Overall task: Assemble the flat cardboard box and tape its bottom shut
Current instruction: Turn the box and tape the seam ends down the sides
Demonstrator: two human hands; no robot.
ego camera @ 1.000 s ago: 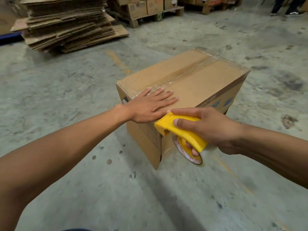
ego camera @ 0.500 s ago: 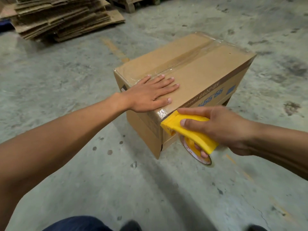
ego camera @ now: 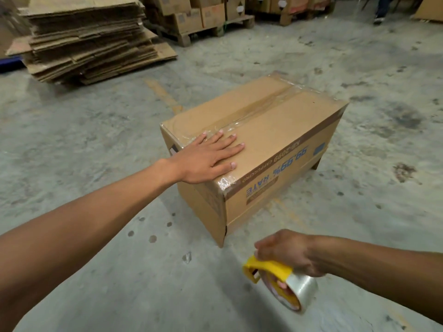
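Taping step judged finished: box [ego camera: 259, 149] upside down on floor [ego camera: 96, 164], seam taped, left hand [ego camera: 206, 156] spread flat on top, right hand [ego camera: 285, 255] gripping tape dispenser [ego camera: 280, 279] clear of it; next, likely turning upright.

head cam | looks forward-down | box [ego camera: 275, 130] near, centre | single view

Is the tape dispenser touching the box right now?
Apart. The head view shows the tape dispenser, held in the right hand, with bare concrete floor between it and the box.
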